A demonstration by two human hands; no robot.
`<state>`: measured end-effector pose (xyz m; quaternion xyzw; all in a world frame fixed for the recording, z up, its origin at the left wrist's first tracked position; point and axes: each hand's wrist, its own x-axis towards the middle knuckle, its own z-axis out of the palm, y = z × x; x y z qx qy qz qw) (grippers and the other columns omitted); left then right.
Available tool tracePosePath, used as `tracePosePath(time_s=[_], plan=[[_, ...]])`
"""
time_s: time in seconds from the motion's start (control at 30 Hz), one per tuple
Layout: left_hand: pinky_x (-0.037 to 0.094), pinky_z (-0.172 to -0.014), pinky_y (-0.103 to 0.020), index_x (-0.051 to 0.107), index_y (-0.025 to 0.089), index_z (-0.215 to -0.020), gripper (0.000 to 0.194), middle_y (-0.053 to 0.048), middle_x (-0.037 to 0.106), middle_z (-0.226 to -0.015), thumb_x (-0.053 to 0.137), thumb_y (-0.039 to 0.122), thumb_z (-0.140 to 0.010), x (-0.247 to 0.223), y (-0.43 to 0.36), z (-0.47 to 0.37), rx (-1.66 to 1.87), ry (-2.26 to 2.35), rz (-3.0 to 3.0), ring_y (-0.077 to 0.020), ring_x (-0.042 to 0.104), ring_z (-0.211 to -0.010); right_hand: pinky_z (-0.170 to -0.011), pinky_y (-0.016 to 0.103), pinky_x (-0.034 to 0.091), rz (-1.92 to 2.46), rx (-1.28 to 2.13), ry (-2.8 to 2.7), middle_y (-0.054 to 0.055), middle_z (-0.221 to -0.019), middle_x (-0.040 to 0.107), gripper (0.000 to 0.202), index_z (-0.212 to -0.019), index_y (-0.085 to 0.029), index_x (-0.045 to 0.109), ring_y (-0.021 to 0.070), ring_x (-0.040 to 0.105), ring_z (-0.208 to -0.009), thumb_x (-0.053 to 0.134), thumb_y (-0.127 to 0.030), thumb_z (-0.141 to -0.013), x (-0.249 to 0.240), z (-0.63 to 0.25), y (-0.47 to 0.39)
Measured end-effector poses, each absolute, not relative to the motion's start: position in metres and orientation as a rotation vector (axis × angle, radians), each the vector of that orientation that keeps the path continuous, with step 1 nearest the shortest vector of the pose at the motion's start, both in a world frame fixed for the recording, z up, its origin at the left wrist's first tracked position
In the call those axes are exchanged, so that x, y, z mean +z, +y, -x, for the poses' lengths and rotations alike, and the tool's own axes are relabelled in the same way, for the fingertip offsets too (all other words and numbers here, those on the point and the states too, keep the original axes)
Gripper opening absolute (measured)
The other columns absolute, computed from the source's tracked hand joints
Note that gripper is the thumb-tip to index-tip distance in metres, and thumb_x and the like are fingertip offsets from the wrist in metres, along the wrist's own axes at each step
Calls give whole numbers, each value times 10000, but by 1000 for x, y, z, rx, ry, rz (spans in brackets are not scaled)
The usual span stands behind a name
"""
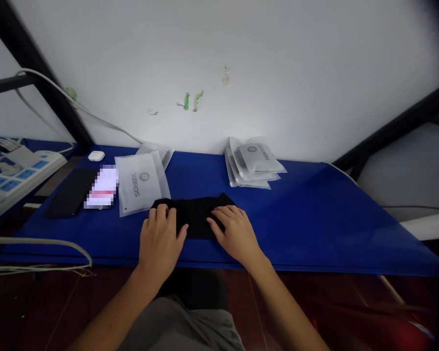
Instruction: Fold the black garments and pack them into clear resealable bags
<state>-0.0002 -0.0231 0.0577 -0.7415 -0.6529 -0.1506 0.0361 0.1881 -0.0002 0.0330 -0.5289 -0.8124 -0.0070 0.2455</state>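
A black cloth (194, 217) lies flat on the blue tabletop (307, 219), close to its front edge. My left hand (161, 239) rests on the cloth's left end, thumb apart from the fingers. On the right end lies my right hand (236, 231), its fingers spread over the fabric and its thumb pointing toward the middle. Neither hand is wrapped round anything. Just beyond my left hand is a frosted bag (141, 183) with a printed logo, on top of other bags. A stack of similar frosted bags (256, 158) stands farther back on the right.
On the left are a black phone (71, 192), a blurred-out bright screen (102, 187), a small white case (96, 156) and a white power strip (22, 178) with plugs. A white cable (95, 117) runs along the wall. Black frame bars rise on both sides.
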Motion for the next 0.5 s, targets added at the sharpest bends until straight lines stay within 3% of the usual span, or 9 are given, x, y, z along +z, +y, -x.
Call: tracePosePath(time_s=[0.1,0.17,0.27,0.4,0.5], plan=[[495,-754,-417,502,76,-1255,522,-165,577,-1124,598,385,-846,56,-26,-2,-442,-2030,2244,-307,548,-981,-832,427,442,1497,-33,-2203,80,-942,721,217,-905,-201,685,256,603,-919,491,-295,-929,31,-191,0],[493,-761,-415,461,66,-1300,575,-158,585,-1107,590,400,-850,53,-27,-3,-431,-2031,2274,-303,548,-980,-829,424,440,1507,-45,-2189,77,-921,722,218,-877,-200,685,254,607,-911,495,-293,-927,30,-194,0],[494,-756,-409,526,79,-1224,469,-144,596,-1060,556,382,-868,51,-26,-5,-398,-2026,2343,-299,553,-970,-827,418,438,1509,-52,-2169,74,-904,721,214,-856,-205,684,248,614,-906,499,-287,-924,30,-198,0],[491,-746,-382,615,123,-1001,213,-122,602,-1014,463,232,-897,54,-25,-11,-290,-2063,2391,-273,568,-946,-828,404,436,1519,-76,-2159,63,-888,717,213,-843,-197,676,234,611,-890,500,-283,-926,29,-199,0],[490,-731,-361,611,150,-910,201,-99,613,-964,411,162,-892,62,-25,-12,-319,-2075,2376,-248,586,-914,-827,389,435,1523,-95,-2155,60,-878,713,207,-836,-182,670,226,607,-886,504,-266,-926,28,-198,1]])
